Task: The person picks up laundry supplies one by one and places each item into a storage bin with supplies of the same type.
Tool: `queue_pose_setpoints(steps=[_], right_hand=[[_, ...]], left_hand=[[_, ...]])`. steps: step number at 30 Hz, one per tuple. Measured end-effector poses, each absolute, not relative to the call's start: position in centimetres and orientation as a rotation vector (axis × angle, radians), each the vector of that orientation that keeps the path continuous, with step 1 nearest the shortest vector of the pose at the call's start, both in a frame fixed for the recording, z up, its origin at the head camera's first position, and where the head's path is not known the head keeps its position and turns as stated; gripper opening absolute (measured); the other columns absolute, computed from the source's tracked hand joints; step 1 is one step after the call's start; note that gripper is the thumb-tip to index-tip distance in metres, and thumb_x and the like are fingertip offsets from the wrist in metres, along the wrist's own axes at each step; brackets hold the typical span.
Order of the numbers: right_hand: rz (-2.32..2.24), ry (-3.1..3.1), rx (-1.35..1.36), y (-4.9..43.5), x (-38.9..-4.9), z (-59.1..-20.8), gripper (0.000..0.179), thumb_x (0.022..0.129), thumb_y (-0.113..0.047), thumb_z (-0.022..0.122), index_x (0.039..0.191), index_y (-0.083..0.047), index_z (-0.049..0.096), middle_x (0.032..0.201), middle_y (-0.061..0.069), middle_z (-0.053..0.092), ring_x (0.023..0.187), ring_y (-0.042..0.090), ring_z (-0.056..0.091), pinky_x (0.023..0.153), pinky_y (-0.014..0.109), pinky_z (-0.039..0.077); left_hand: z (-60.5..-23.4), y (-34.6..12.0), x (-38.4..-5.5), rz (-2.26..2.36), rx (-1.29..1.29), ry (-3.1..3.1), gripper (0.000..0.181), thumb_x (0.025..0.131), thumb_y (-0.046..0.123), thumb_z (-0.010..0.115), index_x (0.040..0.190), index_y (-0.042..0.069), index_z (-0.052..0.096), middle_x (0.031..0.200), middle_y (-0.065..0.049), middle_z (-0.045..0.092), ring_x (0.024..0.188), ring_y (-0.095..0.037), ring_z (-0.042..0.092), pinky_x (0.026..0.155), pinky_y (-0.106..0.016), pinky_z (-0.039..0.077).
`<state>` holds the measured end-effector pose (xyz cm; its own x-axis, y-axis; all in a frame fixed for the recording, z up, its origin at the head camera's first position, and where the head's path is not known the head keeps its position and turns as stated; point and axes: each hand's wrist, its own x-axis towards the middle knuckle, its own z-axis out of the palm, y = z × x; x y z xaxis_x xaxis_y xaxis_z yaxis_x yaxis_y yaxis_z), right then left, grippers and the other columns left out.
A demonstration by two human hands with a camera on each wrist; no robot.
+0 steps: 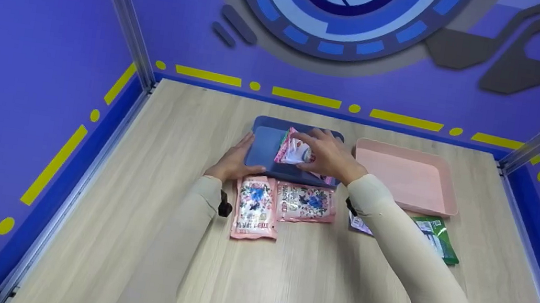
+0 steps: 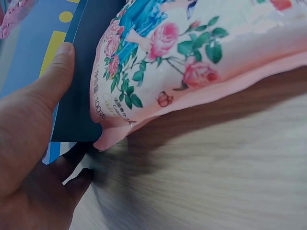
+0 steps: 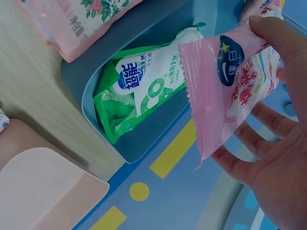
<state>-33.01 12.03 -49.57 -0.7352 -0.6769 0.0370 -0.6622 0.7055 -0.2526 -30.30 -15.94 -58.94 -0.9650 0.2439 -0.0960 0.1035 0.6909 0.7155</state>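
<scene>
My right hand (image 1: pixel 327 155) pinches a pink and white packet (image 1: pixel 292 150) by its upper end and holds it above the blue tray (image 1: pixel 261 146). The right wrist view shows this pink packet (image 3: pixel 230 81) hanging from thumb and fingers over the blue tray (image 3: pixel 81 81), in which a green and white packet (image 3: pixel 139 86) lies. My left hand (image 1: pixel 240 151) rests with straight fingers against the tray's left edge; its thumb (image 2: pixel 53 81) lies along the dark blue rim (image 2: pixel 81 105). A pink floral packet (image 2: pixel 182 57) lies just right of that hand.
Two pink floral packets (image 1: pixel 254 207) (image 1: pixel 306 203) lie on the wooden table in front of the blue tray. A pink tray (image 1: pixel 404 175) stands to the right. A green packet (image 1: pixel 440 239) and another packet (image 1: pixel 359 223), partly under my right forearm, lie before it. Purple walls enclose the table.
</scene>
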Motion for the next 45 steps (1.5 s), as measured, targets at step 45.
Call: queue_pose_setpoints(steps=[45], right_hand=[[-0.381,2.865,-0.98,9.7,-34.9,-50.5,0.079,0.086,-0.04,0.084,0.152,-0.02,0.044,0.154,0.012,0.05,0.135,0.04,0.048,0.114,0.065,0.036]], left_hand=[[-58.8,-15.9,-30.3,1.122,0.252,2.72,0.106,0.092,0.039,0.077,0.165,0.005,0.008,0.173,-0.011,0.002,0.157,-0.032,0.01,0.127,-0.042,0.014]])
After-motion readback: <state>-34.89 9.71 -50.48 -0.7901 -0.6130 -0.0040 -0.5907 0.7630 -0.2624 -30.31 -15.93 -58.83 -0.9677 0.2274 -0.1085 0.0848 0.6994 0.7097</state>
